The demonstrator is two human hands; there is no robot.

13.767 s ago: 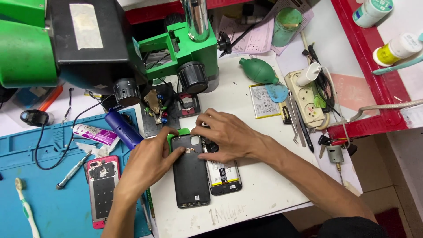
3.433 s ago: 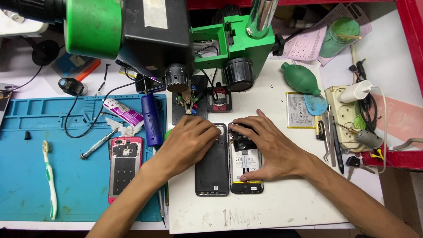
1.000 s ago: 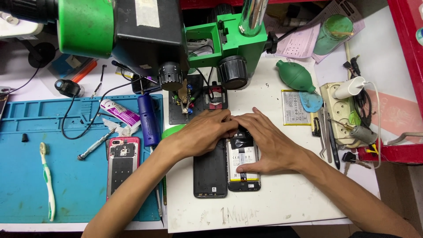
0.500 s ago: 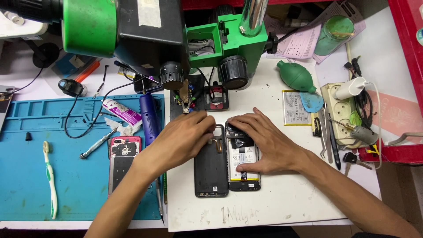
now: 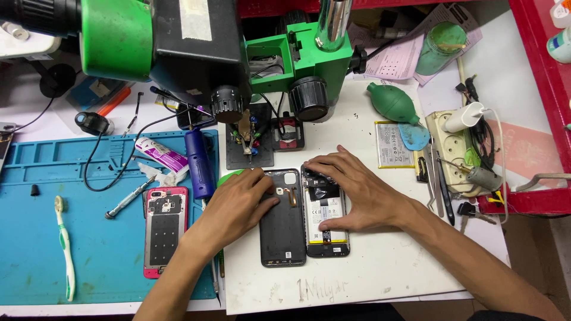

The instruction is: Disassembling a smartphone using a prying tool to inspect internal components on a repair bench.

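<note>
An opened smartphone (image 5: 325, 238) lies face down on the white board (image 5: 380, 267), its battery and dark top shield showing. Its black back cover (image 5: 283, 229) lies inside up just to its left, touching it. My left hand (image 5: 238, 205) rests on the cover's upper left part, fingers curled over its edge. My right hand (image 5: 357, 190) lies flat over the phone's upper half, fingertips at the top edge and thumb across the battery. Neither hand lifts anything.
A green and black microscope (image 5: 196, 53) hangs over the back. A blue mat (image 5: 35, 238) at left carries a pink phone frame (image 5: 164, 229), toothbrush (image 5: 64, 249), screwdriver (image 5: 129, 198), glue tube (image 5: 159, 153) and blue tool (image 5: 197, 163). At right: green blower (image 5: 392, 103), loose battery (image 5: 392, 144), power strip (image 5: 455, 148), tweezers (image 5: 443, 184).
My left hand slid left off the phone's top onto the back cover. My right hand stayed on the phone, and the cover and phone kept their places.
</note>
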